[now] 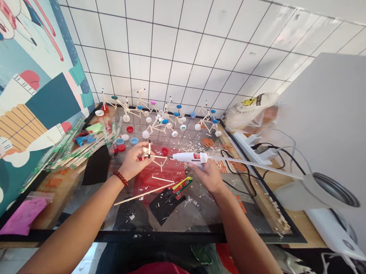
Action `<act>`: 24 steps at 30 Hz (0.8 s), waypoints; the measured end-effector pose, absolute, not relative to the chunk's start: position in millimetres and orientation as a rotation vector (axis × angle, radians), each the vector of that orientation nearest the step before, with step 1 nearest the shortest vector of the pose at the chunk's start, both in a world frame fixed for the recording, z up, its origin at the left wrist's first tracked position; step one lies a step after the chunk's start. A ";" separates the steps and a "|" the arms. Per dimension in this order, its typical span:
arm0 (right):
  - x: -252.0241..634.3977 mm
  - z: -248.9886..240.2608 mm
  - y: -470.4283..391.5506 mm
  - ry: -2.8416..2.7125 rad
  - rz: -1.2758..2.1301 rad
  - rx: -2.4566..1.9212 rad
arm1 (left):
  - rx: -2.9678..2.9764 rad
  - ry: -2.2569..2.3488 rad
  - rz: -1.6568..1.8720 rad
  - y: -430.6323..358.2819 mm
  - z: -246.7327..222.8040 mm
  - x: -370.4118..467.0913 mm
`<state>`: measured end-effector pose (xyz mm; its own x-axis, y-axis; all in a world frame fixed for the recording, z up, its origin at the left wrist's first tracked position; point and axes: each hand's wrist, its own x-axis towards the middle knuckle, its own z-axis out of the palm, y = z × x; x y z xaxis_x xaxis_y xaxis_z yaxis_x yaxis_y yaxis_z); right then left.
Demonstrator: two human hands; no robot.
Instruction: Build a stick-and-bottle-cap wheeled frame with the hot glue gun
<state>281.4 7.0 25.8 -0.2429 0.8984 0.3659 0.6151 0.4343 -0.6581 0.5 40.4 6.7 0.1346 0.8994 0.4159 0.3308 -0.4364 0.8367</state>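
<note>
Head view: fingers of the left hand (136,159) pinch a stick frame (161,165) over the red sheet (145,177); those of the right hand (210,177), right of the sheet, wrap the glue gun (186,157). Probably light, stiff and brittle, the frame is best gripped mid-stick.

No writing can be read — the yellow-and-black print (252,101) on the plastic bag (241,116) is too blurred, the green marks on the clear wrappers (53,152) and the red marking (197,156) on the glue gun (183,156) too small, the orange patches (208,142) on the surface (256,223) indistinct.
</note>
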 end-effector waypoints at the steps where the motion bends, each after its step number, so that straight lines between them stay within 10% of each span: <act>1: 281.3 26.5 6.8 -1.960 0.493 -1.274 | 1.849 1.180 1.296 40.3 6.6 0.5; 24: 284.5 17.6 6.4 -1.927 0.578 -1.229 | 1.852 1.157 1.272 39.0 7.2 -0.4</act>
<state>284.5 6.4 17.6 -0.2442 0.9008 0.3591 0.5549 0.4335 -0.7101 -0.4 39.0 7.2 0.1584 0.8998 0.4065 0.3195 -0.4362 0.8412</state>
